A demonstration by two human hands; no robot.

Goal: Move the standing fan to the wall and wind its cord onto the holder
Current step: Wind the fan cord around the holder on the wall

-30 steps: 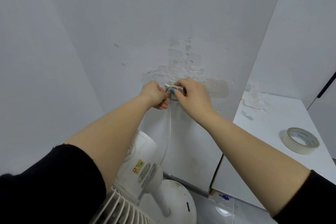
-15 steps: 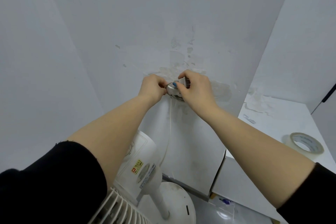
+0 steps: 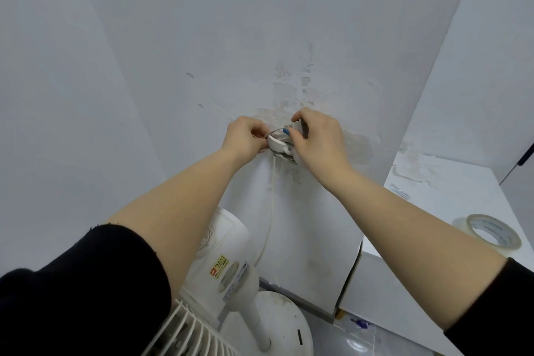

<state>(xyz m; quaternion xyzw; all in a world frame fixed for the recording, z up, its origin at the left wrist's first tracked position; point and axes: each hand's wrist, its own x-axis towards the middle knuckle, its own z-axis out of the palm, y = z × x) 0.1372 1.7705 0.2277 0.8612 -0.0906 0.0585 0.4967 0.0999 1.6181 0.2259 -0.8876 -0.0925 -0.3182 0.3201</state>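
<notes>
The white standing fan (image 3: pixel 222 266) stands close to the wall at the bottom centre, its grille at the lower edge and its round base (image 3: pixel 277 324) on the floor. Its white cord (image 3: pixel 270 211) runs up the wall to a small white holder (image 3: pixel 278 145) fixed there. My left hand (image 3: pixel 245 136) pinches a loop of the cord at the holder's left side. My right hand (image 3: pixel 318 139) grips the plug end and the holder from the right. Most of the wound cord is hidden under my fingers.
A white table or box top (image 3: pixel 450 191) sits at the right against the wall, with a roll of tape (image 3: pixel 488 233) on it. The wall paint is peeled around the holder. A side wall closes in on the left.
Both hands stay at the holder and have shifted slightly; the left hand now holds a cord loop over the holder. The camera has tilted a little.
</notes>
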